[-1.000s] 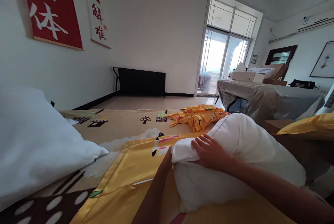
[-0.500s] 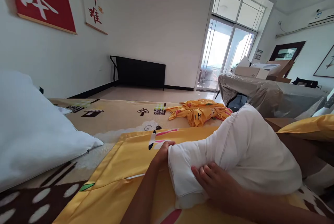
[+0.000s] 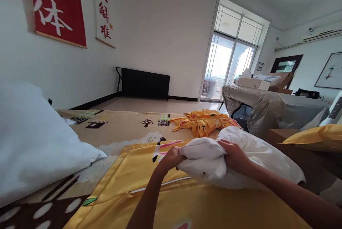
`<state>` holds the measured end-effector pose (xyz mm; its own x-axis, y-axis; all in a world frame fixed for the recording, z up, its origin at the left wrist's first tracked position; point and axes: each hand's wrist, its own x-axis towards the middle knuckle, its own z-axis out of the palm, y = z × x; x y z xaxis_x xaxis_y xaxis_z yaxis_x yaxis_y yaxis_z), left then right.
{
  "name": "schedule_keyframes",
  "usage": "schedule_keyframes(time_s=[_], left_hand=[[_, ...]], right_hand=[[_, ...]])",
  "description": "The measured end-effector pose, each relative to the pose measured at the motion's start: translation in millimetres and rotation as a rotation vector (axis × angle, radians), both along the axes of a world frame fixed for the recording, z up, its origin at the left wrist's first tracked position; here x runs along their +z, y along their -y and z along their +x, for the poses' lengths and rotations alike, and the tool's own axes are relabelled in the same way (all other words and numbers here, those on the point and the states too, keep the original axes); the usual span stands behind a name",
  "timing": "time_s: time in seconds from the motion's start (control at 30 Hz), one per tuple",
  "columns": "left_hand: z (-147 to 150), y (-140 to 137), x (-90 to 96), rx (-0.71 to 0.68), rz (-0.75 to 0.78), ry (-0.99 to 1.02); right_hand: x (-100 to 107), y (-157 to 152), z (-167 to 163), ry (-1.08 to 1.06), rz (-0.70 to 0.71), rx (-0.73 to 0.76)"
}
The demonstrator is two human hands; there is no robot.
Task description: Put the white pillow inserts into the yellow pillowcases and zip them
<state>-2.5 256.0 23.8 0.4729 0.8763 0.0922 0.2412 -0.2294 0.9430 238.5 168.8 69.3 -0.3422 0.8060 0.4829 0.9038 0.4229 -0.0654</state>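
A soft white pillow [image 3: 256, 157] is bunched up between my two hands, its folded end lifted over a flat yellow pillowcase [image 3: 149, 172] with printed figures. My left hand [image 3: 172, 157] is closed on the near-left edge of the folded end. My right hand [image 3: 236, 154] grips the fold from the other side, thumb and fingers in the white cloth. The rest of the pillow trails off to the right. A pale slit shows in the yellow cloth just below my left hand; its right part runs beneath the pillow.
Another white pillow [image 3: 40, 150] lies at the left on a patterned blanket [image 3: 120, 122]. Crumpled orange cloth [image 3: 205, 122] rests farther back. At the right are a yellow pillow [image 3: 317, 137], a cardboard box [image 3: 280, 138] and a plastic-covered table [image 3: 253, 100] with boxes.
The pillow's end has been folded and raised off the yellow cloth. My right hand has moved up from pressing its near side to gripping the fold. The view has tilted up slightly.
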Motion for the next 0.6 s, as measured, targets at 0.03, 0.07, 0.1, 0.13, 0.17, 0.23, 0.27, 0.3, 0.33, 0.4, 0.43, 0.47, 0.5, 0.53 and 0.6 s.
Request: schedule_keyframes(time_s=[0.03, 0.07, 0.1, 0.13, 0.17, 0.23, 0.27, 0.3, 0.33, 0.4, 0.43, 0.47, 0.5, 0.53, 0.6], left_hand=[[1.2, 4.6, 7.3, 0.025, 0.032, -0.013], [2.4, 10.0, 15.1, 0.071, 0.087, -0.016], [3.5, 16.6, 23.2, 0.128, 0.168, -0.01], [4.8, 24.3, 31.3, 0.185, 0.263, 0.003], [6.3, 32.9, 38.9, 0.224, 0.357, 0.019], [11.0, 51.0, 50.6, 0.225, 0.49, 0.027], [14.6, 59.3, 53.8, 0.196, 0.518, 0.009], [19.3, 66.2, 55.1, 0.17, 0.523, -0.027], [24.7, 71.2, 54.6, 0.16, 0.527, -0.081], [36.2, 74.4, 49.2, 0.172, 0.549, -0.2], [41.2, 72.5, 45.4, 0.184, 0.558, -0.24], [44.9, 68.8, 41.4, 0.197, 0.558, -0.257], [47.2, 63.6, 37.6, 0.222, 0.545, -0.25], [47.9, 57.5, 34.1, 0.26, 0.522, -0.227], [45.4, 44.7, 28.3, 0.336, 0.453, -0.164]], right_hand=[[16.1, -6.5, 3.1, -0.038, -0.079, -0.03], [30.1, -13.0, 5.0, -0.052, -0.148, -0.052], [41.3, -19.4, 5.6, -0.051, -0.208, -0.067], [49.4, -25.5, 5.0, -0.042, -0.258, -0.079], [54.5, -31.0, 3.1, -0.032, -0.307, -0.088], [56.6, -40.2, -3.8, -0.018, -0.389, -0.11], [54.6, -43.9, -8.3, -0.011, -0.415, -0.121], [51.4, -47.2, -13.2, -0.002, -0.432, -0.13], [47.6, -50.2, -18.1, 0.008, -0.445, -0.138], [40.0, -55.8, -26.6, 0.03, -0.46, -0.144], [37.0, -58.5, -29.8, 0.036, -0.466, -0.144], [34.7, -61.3, -32.0, 0.039, -0.471, -0.144], [33.0, -64.0, -33.3, 0.042, -0.476, -0.142], [31.9, -66.5, -33.7, 0.043, -0.482, -0.137], [30.3, -70.8, -33.2, 0.047, -0.495, -0.105]])
